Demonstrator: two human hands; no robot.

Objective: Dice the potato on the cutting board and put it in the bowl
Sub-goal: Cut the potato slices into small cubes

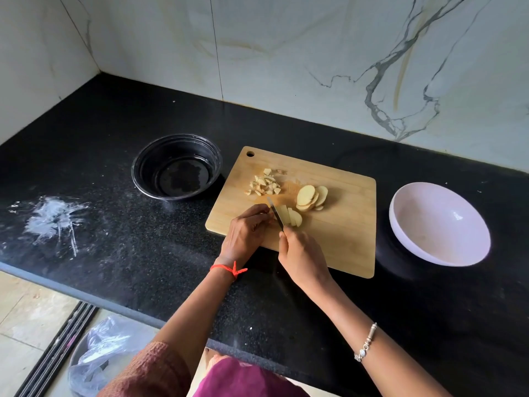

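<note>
A black speckled worktop (114, 267) is carrying everything, with a veined marble wall (286, 53) rising behind it and a white powdery smear (54, 219) lying well to the left. On the floor at the lower left, a crumpled plastic bag (97, 353) is sitting in a round bin. A wooden cutting board (343, 224) is lying in the middle, between two bowls. The black bowl (148, 164) is standing just beside the board's far left corner, and a wet-looking patch is showing on its bottom. The white bowl (440, 224) is standing near the board's right edge, tilting slightly, its pale inside showing. The left hand (246, 233), a red thread (227, 269) tied at its wrist, is curling its fingers and holding down a stack of potato slices (290, 216) near the board's front edge. The right hand (300, 259), with a silver bracelet (366, 343) further up the arm, is gripping the handle of a small knife (275, 213), whose blade is lying across the stack right beside the left fingertips. Nothing is standing between the board and either bowl. Behind the stack, a pile of round slices (310, 197) is leaning together at the board's centre, and a heap of diced pieces (264, 184) is lying toward the far left corner, close to the black bowl.
</note>
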